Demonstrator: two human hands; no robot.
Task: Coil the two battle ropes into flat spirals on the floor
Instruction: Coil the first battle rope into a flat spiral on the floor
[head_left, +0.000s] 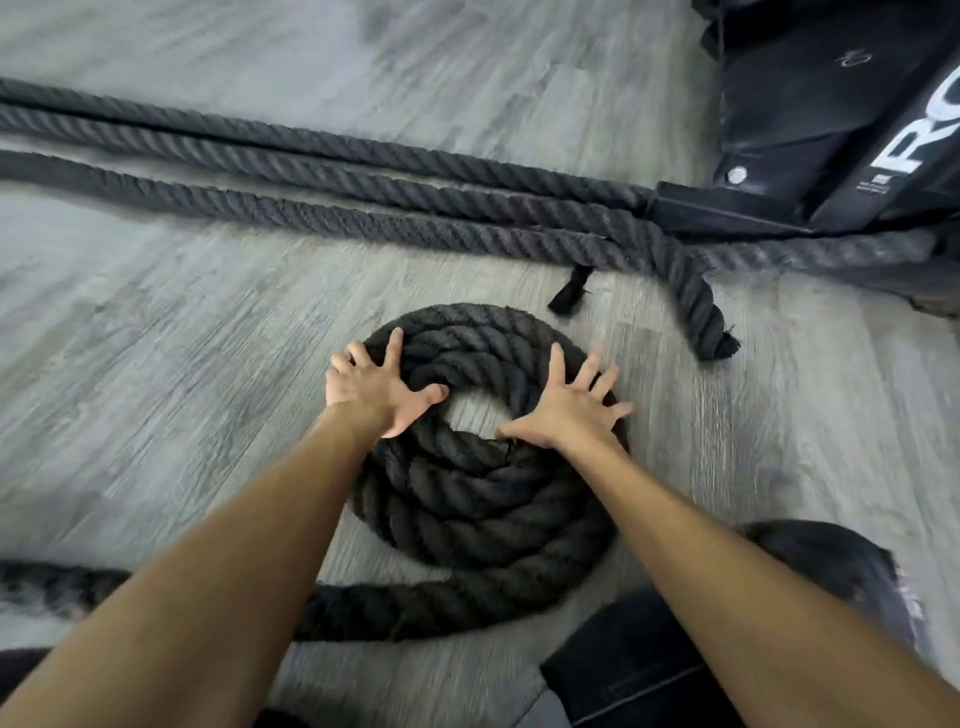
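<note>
Coil: the coil (483, 499) of black battle rope lies flat on the grey wood-look floor (156, 364), about three turns round a small open centre where the floor shows.
Left hand: the left hand (376, 389) presses on the coil's far-left arc, fingers spread and straight, thumb at the centre hole, gripping nothing.
Right hand: the right hand (571, 410) presses on the coil's far-right arc in the same splayed way, thumb pointing at the hole; the two hands are apart.
Tail: the uncoiled tail (389, 608) leaves the coil's near edge and runs off to the left, blurred at its end.
Straight lengths: three straight rope lengths (311, 176) lie beyond the coil, side by side, running to the rack base (831, 130) far right of it; which rope each belongs to I cannot tell.
Loose end: a rope end (701, 312) curls down just right of the coil's far side, not touching it.
Step in hand: likely flattening and turning the first spiral.
Next move: it probably calls for rotating the coil under both palms to draw the tail in snugly, keeping the turns level.
Writing: white letters "RO" (914, 150) on the rack base, cut by the frame; the small label beside them is unreadable.
</note>
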